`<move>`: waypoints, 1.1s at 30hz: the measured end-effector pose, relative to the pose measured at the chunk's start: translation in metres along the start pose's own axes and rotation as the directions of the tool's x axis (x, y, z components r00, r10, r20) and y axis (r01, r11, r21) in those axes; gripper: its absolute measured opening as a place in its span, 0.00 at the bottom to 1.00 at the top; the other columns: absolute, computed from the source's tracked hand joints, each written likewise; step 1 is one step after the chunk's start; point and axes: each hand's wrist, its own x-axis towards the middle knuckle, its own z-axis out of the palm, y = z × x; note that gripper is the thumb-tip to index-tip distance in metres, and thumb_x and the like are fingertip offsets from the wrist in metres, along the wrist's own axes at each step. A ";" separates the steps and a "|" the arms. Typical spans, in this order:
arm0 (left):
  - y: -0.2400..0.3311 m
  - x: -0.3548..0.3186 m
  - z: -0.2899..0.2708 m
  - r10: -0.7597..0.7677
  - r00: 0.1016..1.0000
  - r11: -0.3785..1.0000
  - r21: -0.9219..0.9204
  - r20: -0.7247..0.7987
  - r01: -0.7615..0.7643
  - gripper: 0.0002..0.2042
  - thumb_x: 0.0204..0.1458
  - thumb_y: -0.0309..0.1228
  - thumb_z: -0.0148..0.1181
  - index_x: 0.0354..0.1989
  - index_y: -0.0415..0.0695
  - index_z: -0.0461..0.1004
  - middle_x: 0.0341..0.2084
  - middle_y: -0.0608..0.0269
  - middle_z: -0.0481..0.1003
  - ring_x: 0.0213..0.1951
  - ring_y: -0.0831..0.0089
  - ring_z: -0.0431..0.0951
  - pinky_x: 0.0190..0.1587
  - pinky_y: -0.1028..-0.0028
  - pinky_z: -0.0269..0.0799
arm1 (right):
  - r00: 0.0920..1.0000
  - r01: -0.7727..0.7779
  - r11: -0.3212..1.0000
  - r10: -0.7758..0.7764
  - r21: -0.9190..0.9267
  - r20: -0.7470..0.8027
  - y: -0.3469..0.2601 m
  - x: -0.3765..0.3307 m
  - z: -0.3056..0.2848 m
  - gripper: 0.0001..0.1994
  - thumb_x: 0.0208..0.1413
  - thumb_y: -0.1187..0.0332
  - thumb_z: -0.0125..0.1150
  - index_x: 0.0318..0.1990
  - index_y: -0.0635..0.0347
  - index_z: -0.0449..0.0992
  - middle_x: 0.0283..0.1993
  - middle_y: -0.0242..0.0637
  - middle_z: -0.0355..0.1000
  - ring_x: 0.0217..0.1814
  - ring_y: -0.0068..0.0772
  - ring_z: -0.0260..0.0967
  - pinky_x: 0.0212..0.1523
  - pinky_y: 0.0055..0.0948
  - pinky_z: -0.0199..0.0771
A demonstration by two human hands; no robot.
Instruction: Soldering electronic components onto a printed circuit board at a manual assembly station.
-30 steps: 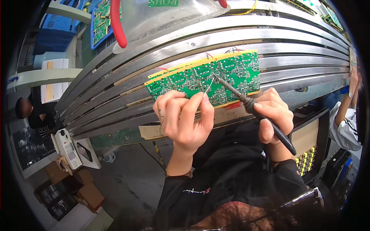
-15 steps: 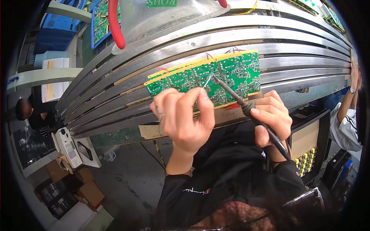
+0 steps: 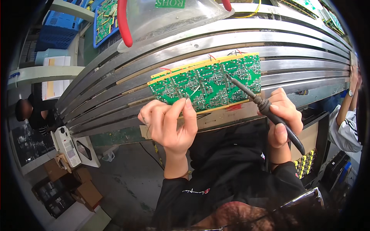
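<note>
Gripping a soldering iron (image 3: 266,106) pen-style, right hand (image 3: 283,117) sits right of center, fingers closed round the black handle; cord end runs down toward lower right. Iron tip angles up-left and lands on the green circuit board (image 3: 208,82), approx. its right-center area. Left hand (image 3: 169,125), center frame, pinches a thin solder wire (image 3: 194,92) btw thumb and fingers; wire points up-right onto the board, just left of the iron tip. Whether wire and tip touch: can't tell.

Board lies flat on curved metal rails (image 3: 115,96) of a conveyor, center of frame, w/ yellow strip along its edges and small red wires at the top edge. Both black sleeves come in from the bottom edge.

Farther out: red hose (image 3: 123,23) at upper left over the rails, a clear plastic hood (image 3: 169,19) beside it, more green boards in a blue tray (image 3: 101,19) at upper left. Cardboard boxes (image 3: 77,183) on the floor, lower left. Another person's arm (image 3: 348,104) in a white sleeve at right edge; a seated person (image 3: 32,113) at left edge.
</note>
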 end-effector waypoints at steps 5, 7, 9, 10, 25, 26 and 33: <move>-0.006 -0.004 0.009 -0.001 0.994 0.995 -0.101 -0.109 -0.011 0.10 0.44 0.20 0.68 0.35 0.48 0.80 0.37 0.65 0.73 0.45 0.60 0.74 0.51 0.62 0.71 | 1.000 0.004 1.000 -0.005 -0.022 -0.031 0.001 0.004 0.005 0.16 0.58 0.59 0.55 0.47 0.61 0.78 0.27 0.42 0.78 0.27 0.33 0.62 0.40 0.37 0.65; -0.007 -0.006 0.011 -0.004 0.993 0.995 -0.095 -0.114 -0.007 0.10 0.43 0.20 0.68 0.34 0.48 0.80 0.40 0.64 0.74 0.49 0.57 0.74 0.53 0.60 0.71 | 1.000 -0.012 1.000 0.012 0.000 -0.012 -0.001 0.003 0.009 0.16 0.59 0.60 0.55 0.46 0.61 0.79 0.27 0.43 0.78 0.28 0.34 0.63 0.40 0.38 0.66; -0.007 -0.007 0.010 0.000 0.994 0.997 -0.081 -0.111 -0.009 0.10 0.43 0.21 0.67 0.34 0.48 0.79 0.43 0.63 0.76 0.53 0.54 0.74 0.55 0.59 0.71 | 0.999 -0.037 0.998 0.037 0.042 -0.005 -0.002 0.001 0.014 0.16 0.59 0.60 0.55 0.46 0.62 0.79 0.28 0.43 0.77 0.28 0.34 0.64 0.40 0.39 0.67; -0.008 -0.007 0.010 -0.003 0.993 0.997 -0.082 -0.115 -0.007 0.10 0.43 0.21 0.67 0.34 0.48 0.79 0.43 0.63 0.76 0.53 0.54 0.74 0.55 0.59 0.71 | 0.999 -0.032 0.999 0.032 0.031 0.001 -0.002 0.001 0.017 0.16 0.58 0.61 0.55 0.45 0.62 0.79 0.28 0.43 0.77 0.28 0.35 0.64 0.39 0.39 0.67; -0.011 -0.010 0.011 -0.019 0.991 0.994 -0.107 -0.134 0.004 0.07 0.46 0.20 0.66 0.34 0.44 0.79 0.39 0.64 0.77 0.49 0.56 0.75 0.55 0.60 0.70 | 0.994 0.039 0.998 -0.035 -0.042 0.106 -0.004 0.005 0.041 0.13 0.54 0.66 0.62 0.40 0.67 0.81 0.30 0.44 0.77 0.28 0.39 0.71 0.37 0.38 0.72; -0.010 -0.009 0.010 -0.018 0.991 0.995 -0.098 -0.129 0.006 0.08 0.46 0.20 0.66 0.34 0.44 0.79 0.38 0.64 0.77 0.49 0.56 0.75 0.55 0.60 0.70 | 0.993 0.044 0.998 -0.038 -0.050 0.114 -0.004 0.006 0.042 0.13 0.54 0.66 0.62 0.40 0.67 0.81 0.30 0.44 0.77 0.28 0.39 0.72 0.37 0.38 0.72; -0.007 -0.001 0.006 0.008 0.996 1.000 -0.023 -0.094 -0.010 0.07 0.47 0.20 0.65 0.34 0.44 0.79 0.36 0.64 0.76 0.43 0.61 0.74 0.48 0.65 0.71 | 0.987 0.083 0.991 -0.068 -0.100 0.147 -0.005 0.006 0.046 0.13 0.54 0.65 0.63 0.40 0.67 0.80 0.30 0.44 0.78 0.28 0.39 0.72 0.38 0.38 0.72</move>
